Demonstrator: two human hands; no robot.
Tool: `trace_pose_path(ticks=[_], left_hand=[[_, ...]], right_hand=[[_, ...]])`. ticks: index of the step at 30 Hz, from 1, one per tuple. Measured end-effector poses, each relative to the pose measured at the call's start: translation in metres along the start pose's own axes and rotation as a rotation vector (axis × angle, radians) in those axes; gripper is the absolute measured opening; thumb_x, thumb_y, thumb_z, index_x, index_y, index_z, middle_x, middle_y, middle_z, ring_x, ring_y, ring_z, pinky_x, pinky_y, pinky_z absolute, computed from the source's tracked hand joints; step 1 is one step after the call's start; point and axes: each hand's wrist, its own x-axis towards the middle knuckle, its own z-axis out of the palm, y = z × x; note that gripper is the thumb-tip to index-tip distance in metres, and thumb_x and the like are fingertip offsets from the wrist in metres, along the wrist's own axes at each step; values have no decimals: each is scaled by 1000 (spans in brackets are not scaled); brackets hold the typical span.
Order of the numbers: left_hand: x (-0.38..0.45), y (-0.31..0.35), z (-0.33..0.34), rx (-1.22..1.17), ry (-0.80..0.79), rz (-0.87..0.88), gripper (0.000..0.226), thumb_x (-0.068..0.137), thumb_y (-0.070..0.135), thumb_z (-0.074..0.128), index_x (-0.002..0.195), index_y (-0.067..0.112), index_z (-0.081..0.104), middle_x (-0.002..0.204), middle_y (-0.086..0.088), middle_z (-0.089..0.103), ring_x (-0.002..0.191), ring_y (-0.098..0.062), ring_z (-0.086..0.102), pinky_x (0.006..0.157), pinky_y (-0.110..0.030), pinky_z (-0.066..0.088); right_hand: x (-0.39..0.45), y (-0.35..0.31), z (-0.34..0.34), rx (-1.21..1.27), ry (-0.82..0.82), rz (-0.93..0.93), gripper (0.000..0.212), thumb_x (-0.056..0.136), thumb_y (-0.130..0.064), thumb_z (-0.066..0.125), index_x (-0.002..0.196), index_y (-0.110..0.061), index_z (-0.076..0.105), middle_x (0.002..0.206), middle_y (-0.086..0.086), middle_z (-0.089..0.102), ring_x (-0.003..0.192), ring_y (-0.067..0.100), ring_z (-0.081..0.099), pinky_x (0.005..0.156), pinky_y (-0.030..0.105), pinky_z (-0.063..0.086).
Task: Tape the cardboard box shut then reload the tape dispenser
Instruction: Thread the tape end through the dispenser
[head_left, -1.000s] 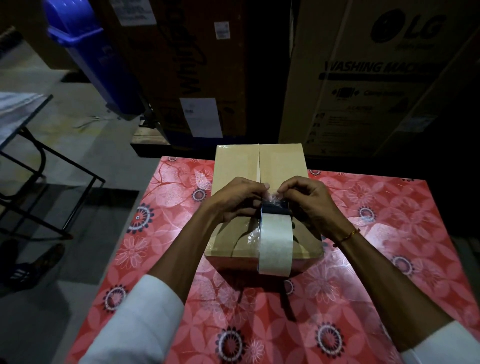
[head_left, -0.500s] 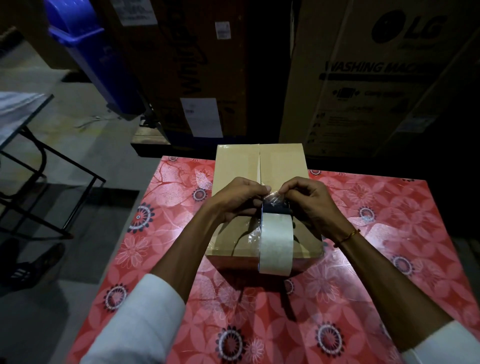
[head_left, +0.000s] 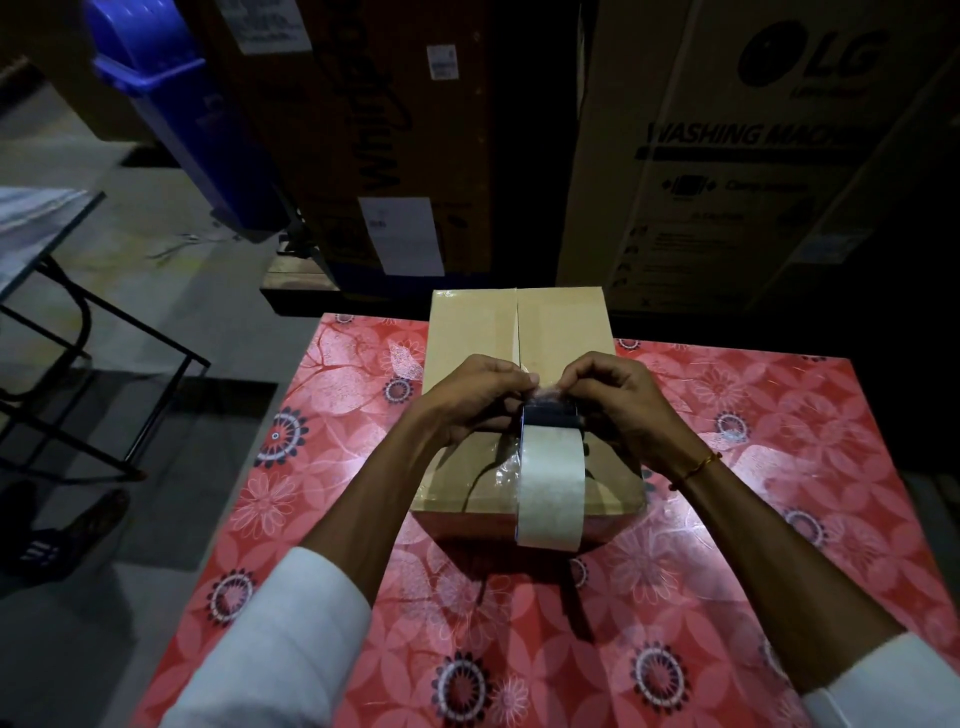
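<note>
Nearest, two white sleeves (head_left: 291, 639) lead up over a glossy red floral tablecloth (head_left: 779, 519), and the one roll of pale, matte tape (head_left: 549, 491) stands on edge in its dark dispenser (head_left: 550, 417) on the near end of the single smooth brown box (head_left: 467, 332). The left hand (head_left: 467, 400) and right hand (head_left: 618, 400) meet just above the dispenser, both sets of fingertips pinching crinkled clear tape there, over the box's closed centre seam. The box's far end reaches the table's back edge, with bare cloth on both sides; beyond stand two tall printed cartons (head_left: 727, 156) and one blue bin (head_left: 197, 130).
</note>
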Motion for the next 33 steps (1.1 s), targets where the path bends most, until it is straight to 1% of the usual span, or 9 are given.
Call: trace_pose_path(ticks=[6,11,13,16,19,21,25,30,33], left_hand=[[-1,-1,5,24,22,20,16,95,15,65,86,3,71,65,-9,52,58,-18,45,55,-28,36],[-4,-3,8,14,58,53,14,98,17,62,88,6,66,73,-11,52,62,-19,46,60,-31,39],[-5,-5,9,-11,77,67,14,98,17,61,92,6,65,75,-12,51,62,-18,45,59,-29,38],[-7,-8,11,5,96,101,16,99,19,59,90,7,64,69,-7,48,54,-12,42,50,-22,35],[-8,-12,13,8,118,154,18,99,20,60,91,6,66,63,1,52,53,-10,41,49,-20,35],[-8,-15,14,25,134,193,19,99,22,60,92,5,68,58,9,58,51,-7,43,47,-17,37],[-7,-19,15,26,161,222,19,99,22,60,92,6,68,56,13,59,49,-3,46,47,-14,40],[-8,-19,14,15,169,213,19,99,20,60,83,11,65,59,6,52,49,-5,42,46,-15,36],[-7,-19,14,15,192,198,19,98,21,61,84,11,66,62,2,49,51,-6,41,46,-15,35]], right_hand=[[5,1,-9,108,-65,127,21,91,2,50,88,-7,70,84,6,69,73,16,66,58,27,52],[7,-1,-23,408,-108,238,25,94,-18,49,111,-10,66,101,15,71,98,27,69,68,37,57],[10,-3,-19,358,-29,275,32,96,-34,51,112,-9,64,96,13,70,93,27,69,73,41,57],[13,-4,-1,130,91,273,39,91,-47,58,103,-11,67,78,4,69,78,19,69,64,33,57],[11,-7,8,60,112,241,48,86,-49,64,100,-3,67,75,1,69,68,13,67,53,22,52],[11,-9,9,-17,108,233,53,84,-49,66,97,2,67,81,6,71,69,12,69,56,22,52],[14,-9,11,-141,103,216,31,88,-34,66,84,-4,72,78,9,68,71,15,66,61,26,53],[9,-6,2,-54,52,221,20,92,-23,62,80,-11,72,84,12,69,80,20,67,65,27,56],[5,-5,-2,78,90,205,21,95,-23,58,85,-7,67,78,11,67,81,23,69,62,28,58]])
